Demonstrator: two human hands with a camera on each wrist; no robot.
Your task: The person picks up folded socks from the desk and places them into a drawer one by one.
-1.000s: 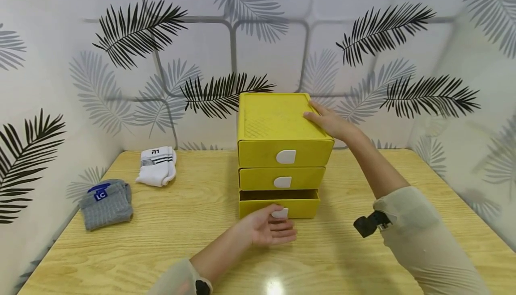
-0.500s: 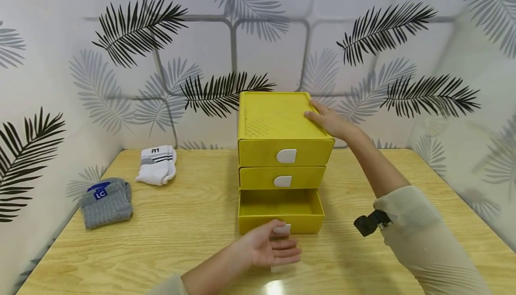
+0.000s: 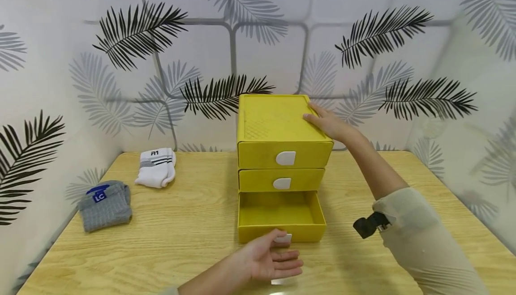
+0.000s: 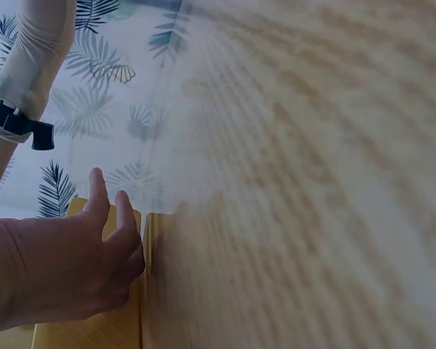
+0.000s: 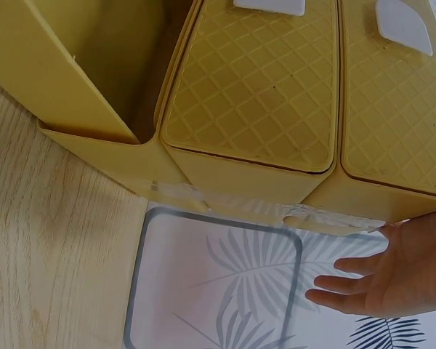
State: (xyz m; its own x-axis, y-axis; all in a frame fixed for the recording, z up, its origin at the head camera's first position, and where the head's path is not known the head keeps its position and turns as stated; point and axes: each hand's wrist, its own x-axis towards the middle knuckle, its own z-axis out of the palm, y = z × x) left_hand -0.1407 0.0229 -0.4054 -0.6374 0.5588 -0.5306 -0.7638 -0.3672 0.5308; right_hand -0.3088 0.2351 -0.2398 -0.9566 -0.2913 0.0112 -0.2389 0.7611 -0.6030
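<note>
A yellow drawer cabinet [image 3: 278,118] stands on the table with its bottom drawer [image 3: 250,233] pulled well out, and nothing lies inside. My left hand [image 3: 260,259] pinches the drawer's white handle [image 3: 283,238] between thumb and index finger, the other fingers stretched out below. On the cabinet's top right edge rests my right hand [image 3: 332,122], thumb on top. In the right wrist view, its fingers [image 5: 345,283] extend straight beside the cabinet's side. The middle drawer [image 3: 258,181] and top drawer [image 3: 258,155] are closed.
Folded grey socks [image 3: 105,207] and folded white socks [image 3: 156,169] lie on the left part of the wooden table [image 3: 193,210]. Behind stands a leaf-patterned wall covering [image 3: 270,57], which also runs along both sides.
The bottom drawer has slid out toward me, drawn by my left hand, and its inside now shows. The right hand has stayed on the cabinet.
</note>
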